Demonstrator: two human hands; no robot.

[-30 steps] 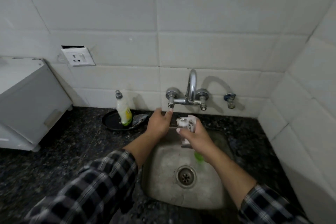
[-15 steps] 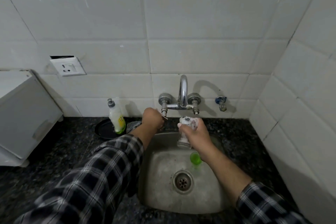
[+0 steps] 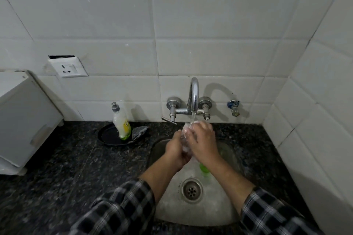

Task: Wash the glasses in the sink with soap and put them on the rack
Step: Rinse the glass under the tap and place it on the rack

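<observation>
Both hands are wrapped round one glass and hold it right under the tap, over the back of the sink. The left hand holds it low down. The right hand curls over its side and top. Water runs from the tap onto the glass. The glass looks white and foamy, so I think this is the rinse.

To do this well, turn the glass slowly so the water gets to every side. Tip it so water goes inside too, then pour it out. Soap makes glass slippy, so keep a firm hold with one hand while the other rubs. Keep it low over the sink and away from the metal tap, so it does not knock. Stop when no foam is left.

A green thing lies in the sink near the drain. I cannot tell what it is. I cannot see a rack.

The soap bottle stands on a black plate on the counter. It has a yellow label, but the words are too blurry to read. No other writing shows
</observation>
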